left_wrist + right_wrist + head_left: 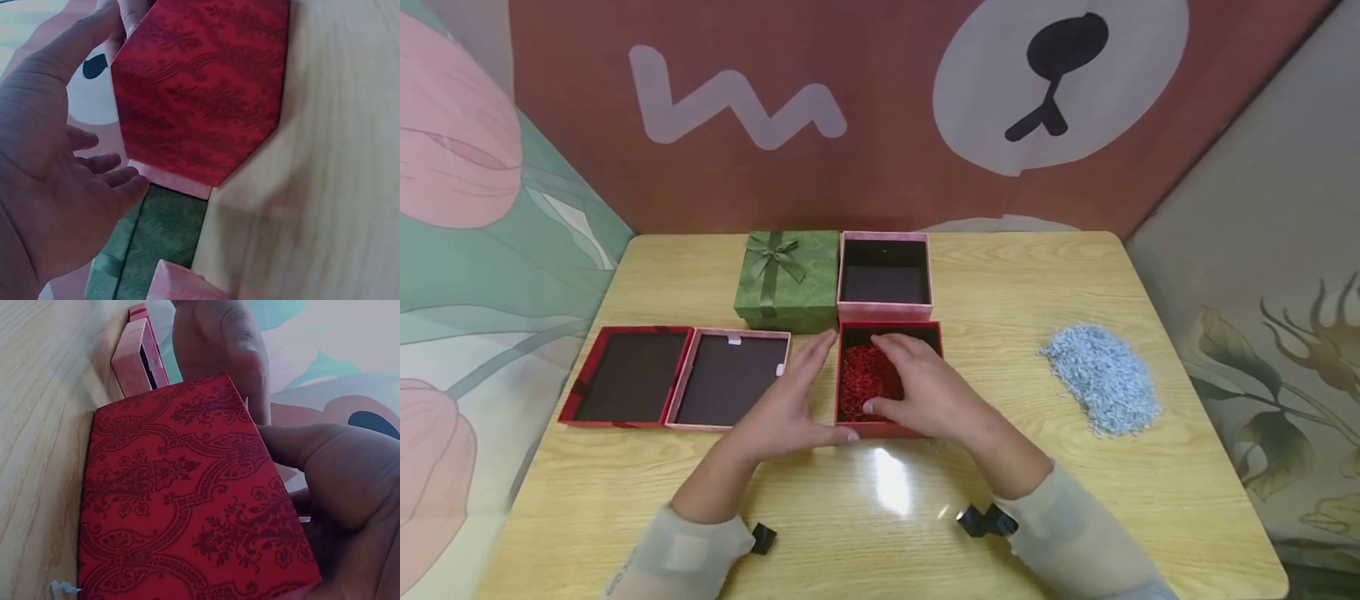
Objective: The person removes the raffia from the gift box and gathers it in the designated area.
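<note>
A red patterned box point(891, 430), its top uncovered, holds red shredded paper point(859, 383). My right hand point(936, 392) reaches over its right side, fingers spread and bent over the shreds; in the right wrist view the box wall point(169, 494) hides the fingertips. At the box's left stands my left hand point(778, 417), palm turned inward, fingers nearly straight and thumb apart, holding nothing. In the left wrist view, this hand point(69, 187) is beside the box's outer wall point(206, 87).
Behind the red box stands an uncovered pink box point(887, 312) with a dark inside. A green gift box point(812, 287) with a bow is left of that. Upturned lids, one red point(628, 379) and one pink point(730, 387), lie at left. Pale blue shredded paper point(1101, 379) is heaped at right.
</note>
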A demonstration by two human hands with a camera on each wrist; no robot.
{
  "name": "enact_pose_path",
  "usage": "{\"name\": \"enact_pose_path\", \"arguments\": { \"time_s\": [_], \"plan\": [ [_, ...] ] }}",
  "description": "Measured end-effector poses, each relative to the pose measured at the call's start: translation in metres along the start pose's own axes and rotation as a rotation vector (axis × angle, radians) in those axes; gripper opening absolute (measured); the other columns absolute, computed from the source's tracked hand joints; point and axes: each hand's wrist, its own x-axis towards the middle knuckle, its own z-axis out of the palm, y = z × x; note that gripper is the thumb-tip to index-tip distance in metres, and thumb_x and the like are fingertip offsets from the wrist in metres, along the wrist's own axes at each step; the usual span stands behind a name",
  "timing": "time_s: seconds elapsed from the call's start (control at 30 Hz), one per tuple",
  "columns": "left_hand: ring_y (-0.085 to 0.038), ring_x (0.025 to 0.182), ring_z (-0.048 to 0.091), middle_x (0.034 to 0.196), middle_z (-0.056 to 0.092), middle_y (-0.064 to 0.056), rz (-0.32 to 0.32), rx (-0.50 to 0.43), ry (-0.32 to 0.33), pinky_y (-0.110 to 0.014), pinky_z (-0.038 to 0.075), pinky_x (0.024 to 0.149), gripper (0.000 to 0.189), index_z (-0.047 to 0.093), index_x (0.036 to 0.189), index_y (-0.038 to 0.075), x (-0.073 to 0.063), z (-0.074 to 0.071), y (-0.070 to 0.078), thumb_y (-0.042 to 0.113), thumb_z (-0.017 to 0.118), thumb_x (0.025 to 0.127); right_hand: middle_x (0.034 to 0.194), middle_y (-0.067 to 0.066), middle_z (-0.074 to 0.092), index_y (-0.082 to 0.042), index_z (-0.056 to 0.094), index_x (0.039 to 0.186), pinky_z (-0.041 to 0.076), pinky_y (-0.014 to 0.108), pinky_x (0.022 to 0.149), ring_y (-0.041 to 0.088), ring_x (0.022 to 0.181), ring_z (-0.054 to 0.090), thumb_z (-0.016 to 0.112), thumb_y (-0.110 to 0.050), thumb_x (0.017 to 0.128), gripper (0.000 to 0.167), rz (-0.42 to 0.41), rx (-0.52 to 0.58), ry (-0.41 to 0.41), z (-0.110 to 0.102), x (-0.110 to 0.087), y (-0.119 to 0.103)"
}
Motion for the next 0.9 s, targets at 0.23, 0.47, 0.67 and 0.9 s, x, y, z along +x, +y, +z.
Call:
{"name": "enact_pose_path", "arguments": {
  "time_s": [0.23,0.47,0.67,0.9],
  "plan": [
    [-0.027,0.155,0.023,0.172,0.017,-0.004,-0.066,-0.038,-0.024,-0.050,0.032,0.121,0.140,0.005,0.169,0.017,-0.001,0.013,-0.003,0.043,0.098,0.068,0.161,0.016,0.041,-0.008,0.038,0.160,0.036,0.047,0.120,0.033,0.148,0.037,0.083,-0.054,0.082,0.101,0.000,-0.140,-0.066,0.002,0.010,-0.004],
    [-0.028,0.153,0.028,0.171,0.020,-0.005,-0.067,-0.023,-0.015,-0.049,0.034,0.120,0.133,0.007,0.168,0.015,-0.001,0.021,-0.005,0.048,0.094,0.073,0.161,0.017,0.041,-0.005,0.038,0.160,0.039,0.051,0.118,0.037,0.147,0.039,0.085,-0.058,0.078,0.108,0.023,-0.244,-0.153,0.004,0.022,-0.007],
    [-0.028,0.153,0.029,0.172,0.019,-0.004,-0.082,-0.033,-0.009,-0.048,0.034,0.120,0.128,0.008,0.168,0.016,-0.001,0.022,-0.005,0.043,0.093,0.076,0.159,0.015,0.043,-0.007,0.036,0.161,0.043,0.056,0.112,0.038,0.142,0.045,0.085,-0.061,0.076,0.112,0.038,-0.299,-0.249,0.009,0.034,-0.006],
    [-0.025,0.152,0.030,0.171,0.023,-0.010,-0.063,-0.050,0.006,-0.042,0.040,0.117,0.127,0.009,0.168,0.013,0.000,0.024,-0.004,0.037,0.094,0.077,0.154,0.018,0.047,-0.008,0.032,0.163,0.043,0.061,0.110,0.041,0.135,0.049,0.083,-0.065,0.076,0.117,0.023,-0.311,-0.340,0.016,0.045,-0.003]
  ]
}}
